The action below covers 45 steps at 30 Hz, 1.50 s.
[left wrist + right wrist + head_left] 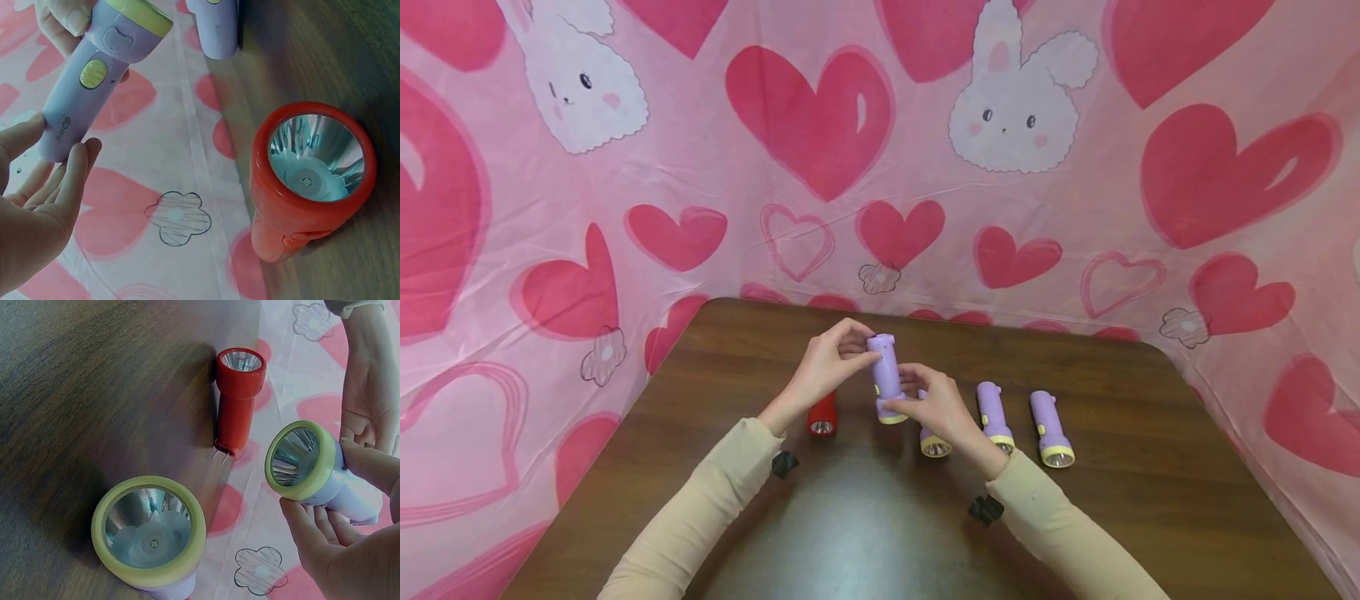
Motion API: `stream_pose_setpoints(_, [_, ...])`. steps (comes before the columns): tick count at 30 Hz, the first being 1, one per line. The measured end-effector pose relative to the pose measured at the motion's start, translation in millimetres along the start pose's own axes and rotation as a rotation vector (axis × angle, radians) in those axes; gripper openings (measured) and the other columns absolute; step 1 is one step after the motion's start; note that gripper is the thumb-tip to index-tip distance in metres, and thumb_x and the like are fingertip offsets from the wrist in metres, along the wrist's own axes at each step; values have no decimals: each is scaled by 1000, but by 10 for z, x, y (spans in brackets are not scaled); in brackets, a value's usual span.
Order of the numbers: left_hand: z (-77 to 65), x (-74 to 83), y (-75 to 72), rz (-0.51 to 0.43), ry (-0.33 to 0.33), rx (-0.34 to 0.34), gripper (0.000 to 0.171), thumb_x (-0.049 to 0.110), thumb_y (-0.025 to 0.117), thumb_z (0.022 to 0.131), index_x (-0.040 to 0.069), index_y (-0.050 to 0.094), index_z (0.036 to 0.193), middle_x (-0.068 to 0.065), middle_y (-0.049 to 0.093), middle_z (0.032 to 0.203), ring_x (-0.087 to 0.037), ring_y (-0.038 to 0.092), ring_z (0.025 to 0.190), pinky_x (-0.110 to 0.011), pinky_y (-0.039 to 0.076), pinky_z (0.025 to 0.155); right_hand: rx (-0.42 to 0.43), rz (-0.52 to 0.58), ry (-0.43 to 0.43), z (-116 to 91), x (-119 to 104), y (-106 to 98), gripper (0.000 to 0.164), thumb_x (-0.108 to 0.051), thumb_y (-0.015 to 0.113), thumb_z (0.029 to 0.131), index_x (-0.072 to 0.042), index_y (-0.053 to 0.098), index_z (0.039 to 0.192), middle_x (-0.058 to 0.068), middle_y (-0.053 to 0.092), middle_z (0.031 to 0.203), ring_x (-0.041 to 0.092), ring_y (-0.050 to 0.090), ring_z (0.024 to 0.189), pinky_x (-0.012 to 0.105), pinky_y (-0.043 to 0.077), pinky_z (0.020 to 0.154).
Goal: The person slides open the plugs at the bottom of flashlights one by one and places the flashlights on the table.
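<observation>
Both hands hold a purple flashlight (887, 377) with a yellow rim above the table, its lens end toward me. My left hand (829, 360) pinches the tail end between thumb and fingers. At the head end, my right hand (938, 406) grips just behind the yellow rim (322, 464). A yellow switch (94, 74) shows on the barrel in the left wrist view. Left of the held one lies a red flashlight (823, 415), with two metal prongs (220, 454) at its tail. Another purple flashlight (936, 442) lies partly hidden behind my right hand.
Two more purple flashlights, one (991, 406) partly behind the right wrist and one (1049, 425) farther right, lie on the brown wooden table (1150, 517), lenses toward me. A pink cloth (820, 242) with hearts and rabbits hangs around the table's back and sides.
</observation>
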State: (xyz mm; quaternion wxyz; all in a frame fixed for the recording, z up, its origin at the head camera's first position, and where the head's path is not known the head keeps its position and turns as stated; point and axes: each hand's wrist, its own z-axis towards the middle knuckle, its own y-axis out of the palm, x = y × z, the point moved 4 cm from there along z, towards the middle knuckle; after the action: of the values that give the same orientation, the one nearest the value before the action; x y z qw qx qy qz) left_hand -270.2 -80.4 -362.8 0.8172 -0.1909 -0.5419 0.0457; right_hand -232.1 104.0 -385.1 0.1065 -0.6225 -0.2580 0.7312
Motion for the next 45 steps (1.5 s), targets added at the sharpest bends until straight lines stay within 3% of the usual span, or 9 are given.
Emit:
stream_pose_setpoints(17, [-6, -23, 41, 8, -1, 17, 28, 19, 79, 85, 8, 63, 106, -12, 74, 108, -26, 75, 95, -38, 61, 84, -6, -3, 12, -10, 12, 5, 53, -20, 83, 80, -3, 64, 126, 15, 70, 123, 30, 69, 109, 43, 59, 90])
stream_pose_setpoints(30, [-3, 7, 56, -23, 16, 15, 24, 14, 77, 86, 5, 62, 102, -15, 73, 111, -29, 74, 99, -39, 61, 85, -4, -18, -19, -12, -5, 6, 50, -19, 82, 81, -3, 65, 125, 15, 71, 120, 30, 70, 108, 43, 59, 89])
stream_pose_setpoints(37, [11, 21, 65, 6, 52, -20, 23, 12, 76, 87, 4, 62, 103, -16, 71, 115, -30, 73, 98, -46, 60, 87, -6, -19, -40, -14, -10, 4, 49, -17, 82, 81, -2, 65, 124, 16, 71, 119, 30, 70, 108, 47, 57, 93])
stream_pose_setpoints(45, [40, 22, 81, 30, 83, -17, 21, 10, 74, 88, 3, 62, 104, -17, 69, 119, -31, 71, 100, -43, 60, 88, -2, -26, -45, -1, -27, 2, 49, -17, 82, 80, -2, 65, 123, 16, 71, 119, 29, 70, 106, 44, 58, 90])
